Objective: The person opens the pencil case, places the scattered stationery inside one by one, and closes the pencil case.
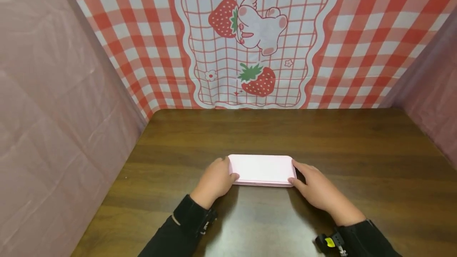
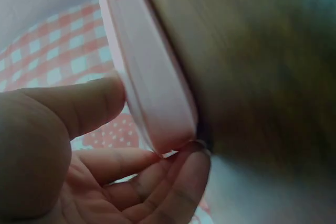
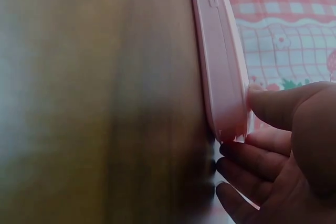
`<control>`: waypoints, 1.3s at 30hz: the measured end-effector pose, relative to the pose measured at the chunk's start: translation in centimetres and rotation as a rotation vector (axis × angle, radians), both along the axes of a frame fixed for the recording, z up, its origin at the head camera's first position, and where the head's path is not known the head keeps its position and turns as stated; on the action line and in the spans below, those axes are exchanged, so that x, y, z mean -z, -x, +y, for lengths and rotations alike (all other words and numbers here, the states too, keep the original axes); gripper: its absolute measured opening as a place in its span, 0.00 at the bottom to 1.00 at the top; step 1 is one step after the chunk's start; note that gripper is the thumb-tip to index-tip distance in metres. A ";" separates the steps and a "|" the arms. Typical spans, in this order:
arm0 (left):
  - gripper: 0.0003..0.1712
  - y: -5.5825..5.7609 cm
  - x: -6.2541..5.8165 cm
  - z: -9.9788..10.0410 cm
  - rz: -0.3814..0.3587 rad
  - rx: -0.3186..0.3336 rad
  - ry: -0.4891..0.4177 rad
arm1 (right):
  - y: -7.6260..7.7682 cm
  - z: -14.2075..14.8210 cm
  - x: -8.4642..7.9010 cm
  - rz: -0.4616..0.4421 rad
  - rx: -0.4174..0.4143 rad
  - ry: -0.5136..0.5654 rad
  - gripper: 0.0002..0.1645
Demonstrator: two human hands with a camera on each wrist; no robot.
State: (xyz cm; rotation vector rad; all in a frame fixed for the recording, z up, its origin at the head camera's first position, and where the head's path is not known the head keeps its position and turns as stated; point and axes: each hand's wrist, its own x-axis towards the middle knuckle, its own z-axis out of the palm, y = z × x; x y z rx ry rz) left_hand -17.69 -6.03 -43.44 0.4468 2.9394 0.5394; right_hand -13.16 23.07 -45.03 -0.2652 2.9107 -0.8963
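Note:
A pale pink, flat pencil case [image 1: 263,168] with rounded corners lies lengthwise in front of me, its lid up and a small latch mark on its near side. My left hand [image 1: 214,178] grips its left end, thumb on the lid's edge and fingers at the end wall. At the other end my right hand [image 1: 315,187] holds it the same way, thumb on the near right corner. In the left wrist view, fingertips touch the lower edge of the pencil case [image 2: 152,77]. The right wrist view shows the thumb pressing the rim of the pencil case [image 3: 226,72].
The brown wooden table [image 1: 178,142] extends around the case on all sides. Behind it hangs a red-and-white checked cloth [image 1: 150,43] with strawberry prints. Pink fabric [image 1: 64,110] borders the left side, and more hangs at the right.

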 end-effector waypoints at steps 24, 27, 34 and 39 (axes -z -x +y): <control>0.40 2.2 0.2 0.8 -0.034 -0.031 -0.019 | 2.4 1.7 2.3 0.045 0.024 0.144 0.41; 0.40 2.3 0.2 0.6 -0.032 -0.029 -0.024 | 2.3 1.9 2.5 0.058 0.016 0.157 0.42; 0.40 2.4 0.3 0.5 -0.032 -0.018 -0.019 | 2.0 1.9 2.6 0.070 0.020 0.169 0.43; 0.41 2.5 0.3 0.4 -0.030 -0.016 -0.035 | 2.0 1.8 2.5 0.067 0.034 0.168 0.43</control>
